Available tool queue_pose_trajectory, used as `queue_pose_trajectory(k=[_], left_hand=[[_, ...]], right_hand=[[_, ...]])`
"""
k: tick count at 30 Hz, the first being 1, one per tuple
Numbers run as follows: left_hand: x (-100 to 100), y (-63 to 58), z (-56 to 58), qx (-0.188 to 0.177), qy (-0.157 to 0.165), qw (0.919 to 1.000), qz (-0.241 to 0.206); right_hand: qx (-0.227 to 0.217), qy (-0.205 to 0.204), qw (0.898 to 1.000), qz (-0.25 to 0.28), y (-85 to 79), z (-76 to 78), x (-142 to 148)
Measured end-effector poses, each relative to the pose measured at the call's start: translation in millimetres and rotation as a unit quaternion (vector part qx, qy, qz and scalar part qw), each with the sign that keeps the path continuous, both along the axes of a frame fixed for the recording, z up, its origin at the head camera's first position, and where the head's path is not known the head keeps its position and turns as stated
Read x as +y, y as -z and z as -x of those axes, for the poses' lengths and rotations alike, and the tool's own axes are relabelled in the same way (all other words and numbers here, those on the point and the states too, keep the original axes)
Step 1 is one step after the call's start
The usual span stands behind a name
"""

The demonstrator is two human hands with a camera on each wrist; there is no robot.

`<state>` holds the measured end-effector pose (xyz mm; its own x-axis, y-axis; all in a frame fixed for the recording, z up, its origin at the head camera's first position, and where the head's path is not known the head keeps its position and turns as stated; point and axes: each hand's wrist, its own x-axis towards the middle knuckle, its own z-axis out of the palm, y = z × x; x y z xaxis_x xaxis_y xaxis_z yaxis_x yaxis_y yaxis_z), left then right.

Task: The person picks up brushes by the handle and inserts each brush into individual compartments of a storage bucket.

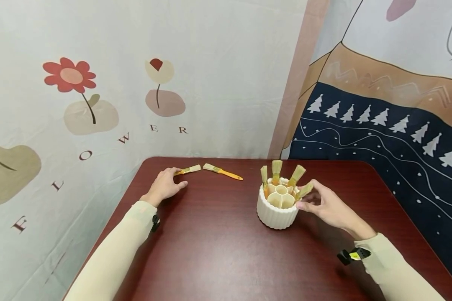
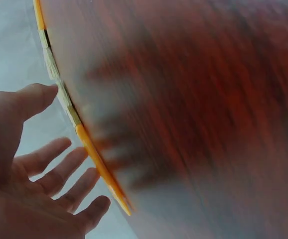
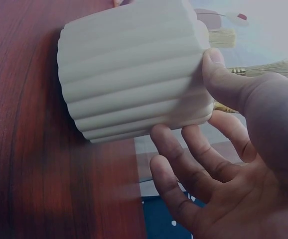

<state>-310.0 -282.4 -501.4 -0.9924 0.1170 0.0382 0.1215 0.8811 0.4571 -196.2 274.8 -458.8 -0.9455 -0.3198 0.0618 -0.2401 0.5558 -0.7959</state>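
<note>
A white ribbed brush holder [image 1: 276,213] with round compartments stands upright on the table, several paintbrushes [image 1: 276,169] in it with bristles up. My right hand [image 1: 333,207] is at its right side. In the right wrist view, the thumb lies at the rim of the holder [image 3: 134,69] and the curled fingers come round its side, next to one brush [image 3: 224,107]. On the left, my left hand [image 1: 165,186] reaches over a yellow-handled paintbrush [image 1: 188,170] lying flat. Its fingers are spread, with the thumb apart, beside that brush's handle [image 2: 101,167].
Another yellow-handled paintbrush [image 1: 227,172] lies near the back edge, bristles facing the first. Everything stands on a dark red wooden table [image 1: 218,251]. Printed cloth [image 1: 226,83] hangs close behind the table's back edge and along its sides.
</note>
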Motion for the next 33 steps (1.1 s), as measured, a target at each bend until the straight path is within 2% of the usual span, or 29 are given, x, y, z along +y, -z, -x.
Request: queue_pose_trajectory(k=[6,20,33], left_hand=[[1,-1.5,-1.7,0.013,0.016,0.9996,-0.017],[15,0.1,-0.4,0.040,0.088,0.9948,-0.029],[38,3.4,8.7,0.033,0.094,0.9949,-0.011]], right_hand=[[-0.001,0.002,1.000,-0.005,-1.7,-1.7,0],[0.000,0.003,1.000,-0.005,-2.5,-2.2,-1],[0.001,-0.001,1.000,0.003,-1.3,-2.0,0]])
